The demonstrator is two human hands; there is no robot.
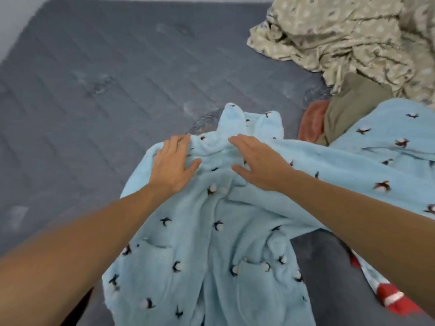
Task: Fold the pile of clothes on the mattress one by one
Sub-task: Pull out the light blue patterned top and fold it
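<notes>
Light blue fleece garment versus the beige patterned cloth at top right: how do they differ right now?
The light blue fleece garment lies spread out in front of the person; the beige patterned cloth sits crumpled in a heap. The blue one carries small dark bird-like motifs, the beige one pale blotchy dots. The left hand and right hand press flat on the blue one; nothing touches the beige one. Both rest on the grey mattress.

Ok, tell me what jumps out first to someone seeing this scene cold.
The pale blue fleece garment with small dark penguin-like figures dominates, spread across the grey mattress at centre. The left hand and right hand lie flat on its upper part near the collar. At upper right sits a crumpled beige patterned cloth.
</notes>
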